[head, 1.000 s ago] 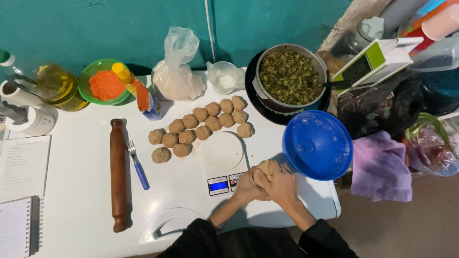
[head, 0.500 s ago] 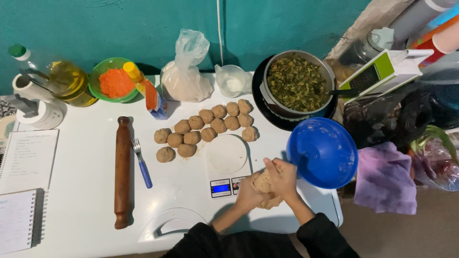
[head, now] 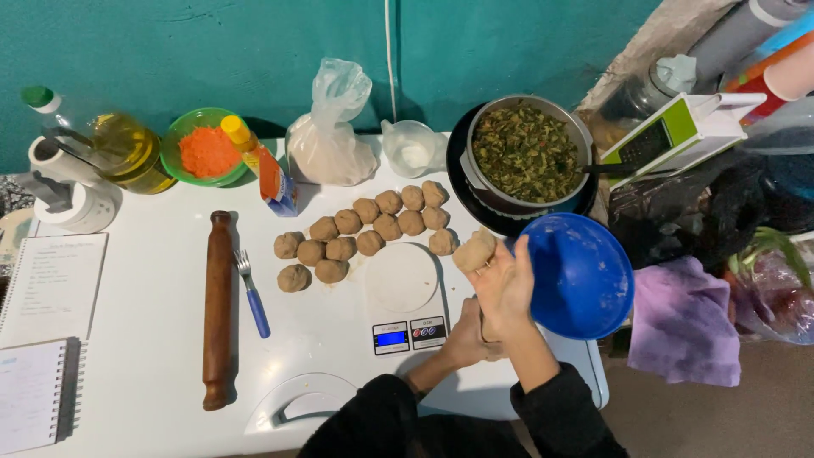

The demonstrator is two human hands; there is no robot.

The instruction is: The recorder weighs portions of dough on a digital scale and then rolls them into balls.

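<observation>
— How is it held?

— The right hand (head: 509, 284) is closed round a dough ball (head: 473, 251), fingers cupping it from below, at three o'clock of the kitchen scale (head: 405, 293). The left hand (head: 468, 332) sits beneath, curled; whether it grips anything I cannot tell.

— How would it handle?

— Soft, light, probably a little tacky; cradle it underneath, don't pinch. The other dough balls (head: 365, 231) lie at eleven o'clock of the scale, a blue bowl (head: 585, 276) at three.

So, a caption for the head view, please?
Right hand lifts a dough ball beside the kitchen scale.
</observation>
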